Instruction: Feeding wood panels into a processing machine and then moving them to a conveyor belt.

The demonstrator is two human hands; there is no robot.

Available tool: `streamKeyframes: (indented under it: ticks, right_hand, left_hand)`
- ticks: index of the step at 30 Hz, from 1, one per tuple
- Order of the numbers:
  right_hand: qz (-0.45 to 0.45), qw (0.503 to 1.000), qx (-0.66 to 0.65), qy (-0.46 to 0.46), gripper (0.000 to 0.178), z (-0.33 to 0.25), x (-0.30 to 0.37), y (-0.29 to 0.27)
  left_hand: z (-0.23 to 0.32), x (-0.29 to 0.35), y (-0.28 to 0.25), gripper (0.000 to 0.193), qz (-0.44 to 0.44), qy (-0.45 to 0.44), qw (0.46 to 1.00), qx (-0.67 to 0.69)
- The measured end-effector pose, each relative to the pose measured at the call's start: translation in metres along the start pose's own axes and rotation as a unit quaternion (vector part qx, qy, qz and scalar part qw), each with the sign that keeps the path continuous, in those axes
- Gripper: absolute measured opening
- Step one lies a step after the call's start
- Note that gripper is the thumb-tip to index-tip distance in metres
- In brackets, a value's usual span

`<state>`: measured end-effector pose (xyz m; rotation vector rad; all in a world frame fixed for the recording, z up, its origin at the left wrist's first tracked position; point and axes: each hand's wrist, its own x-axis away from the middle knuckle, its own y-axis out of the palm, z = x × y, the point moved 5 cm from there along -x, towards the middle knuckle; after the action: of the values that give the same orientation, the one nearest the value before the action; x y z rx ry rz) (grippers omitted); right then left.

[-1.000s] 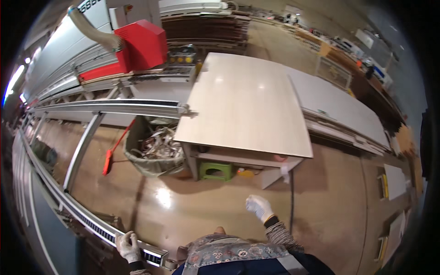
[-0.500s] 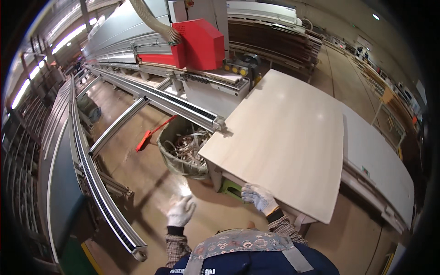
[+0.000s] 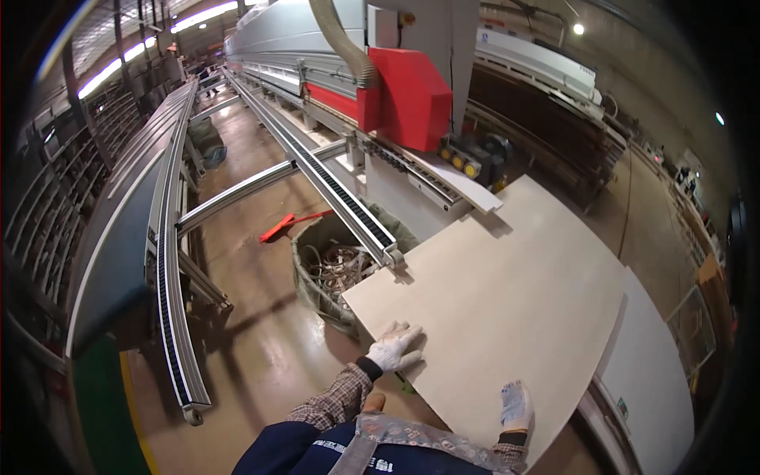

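Note:
A large pale wood-grain panel lies flat in front of me, its left corner beside the end of a roller rail. My left hand, in a white work glove, rests on the panel near its left edge with the fingers spread. Lying on the panel closer to my body is my right hand, gloved in white and blue-grey, its fingers stretched out flat. Neither hand grips anything. A narrow pale board end sticks out of the machine just beyond the panel.
A long machine with a red hood and a grey hose stands ahead. Roller rails run off to the far left. Beneath one sits a bin of offcut strips, with a red tool nearby. White panels are stacked at right.
My left hand has come from over the floor onto the panel. The right hand has shifted from the near edge onto the top surface. A board end now protrudes from the machine; the view has turned left.

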<state>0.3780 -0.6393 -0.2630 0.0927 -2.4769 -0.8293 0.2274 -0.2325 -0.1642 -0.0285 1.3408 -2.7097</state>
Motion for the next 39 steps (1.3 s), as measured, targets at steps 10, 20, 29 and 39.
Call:
streamKeyframes:
  ticks: [10,20,29,39]
  right_hand:
    - [-0.014,0.996,0.034,-0.079,0.036,0.005,-0.033,0.047]
    - [-0.094,0.988,0.06,-0.107,0.028,-0.017,-0.081,0.098]
    - [-0.053,0.996,0.025,-0.066,0.03,-0.02,-0.073,0.103]
    - [-0.108,0.992,0.025,-0.06,0.026,-0.03,-0.058,0.124]
  left_hand:
    - [-0.03,-0.061,-0.014,0.066,0.097,0.051,0.993,-0.041]
    - [-0.022,-0.074,-0.001,0.064,0.103,0.033,0.985,-0.135]
    - [-0.02,-0.079,0.003,0.064,0.118,0.05,0.976,-0.175]
    - [-0.023,-0.075,-0.005,0.063,0.12,0.049,0.978,-0.166]
